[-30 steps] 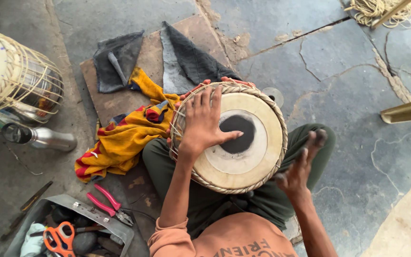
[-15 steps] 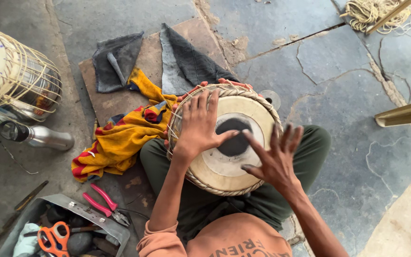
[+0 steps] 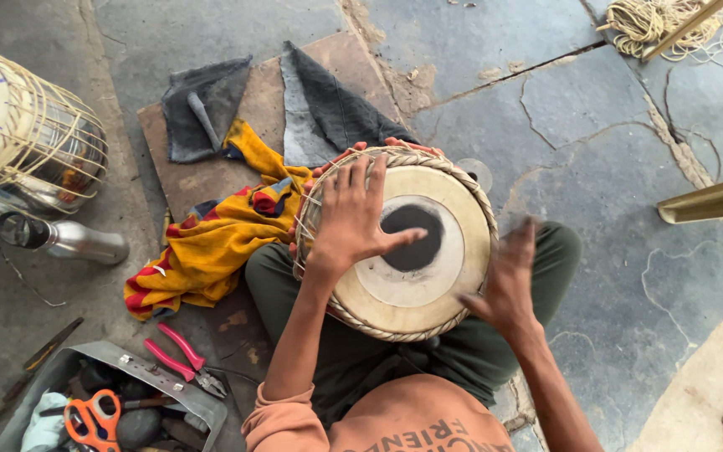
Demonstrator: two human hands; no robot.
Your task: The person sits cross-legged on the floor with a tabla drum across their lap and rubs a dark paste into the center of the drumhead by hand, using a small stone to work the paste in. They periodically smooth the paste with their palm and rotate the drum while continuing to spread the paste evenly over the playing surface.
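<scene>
Drum point(image 3: 412, 285) sits in the person's lap, skin face up, long axis roughly vertical toward the camera. Left hand point(image 3: 353, 213) lies flat, fingers spread wide, on the drumhead by the black spot point(image 3: 413, 237). Right hand point(image 3: 508, 280) open, blurred, at the drum's right rim. Yellow-red cloth point(image 3: 211, 243) beside it on the floor.

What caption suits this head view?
Left hand flat on a drum, right hand blurred at its rim.

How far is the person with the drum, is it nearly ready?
Looks done: the drum has its skin and black centre spot on, laced tight. In hand: left hand rests flat on the skin; right hand, blurred, is at the rim. The pink pliers lie unused. I can't tell what's left.
</scene>
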